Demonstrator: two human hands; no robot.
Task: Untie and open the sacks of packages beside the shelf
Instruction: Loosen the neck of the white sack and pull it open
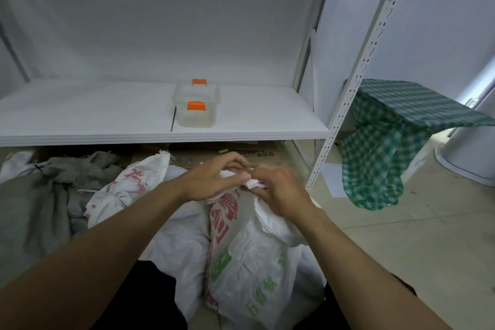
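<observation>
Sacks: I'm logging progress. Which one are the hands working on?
The white sack with red and green print: left hand and right hand pinch its bunched neck.

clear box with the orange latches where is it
Head view: the clear box sits near the middle of the white shelf, above and behind the white sack on the floor.

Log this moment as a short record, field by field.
left hand: pinches the bunched neck of the printed sack
right hand: grips the same neck; blurred
sack state: white with red and green print, in front of the person, not yet open
other sacks: white sack with red print and grey sacks to the left
shelf: holds a clear box with orange latches
right of shelf: green checked cloth, draped
</observation>
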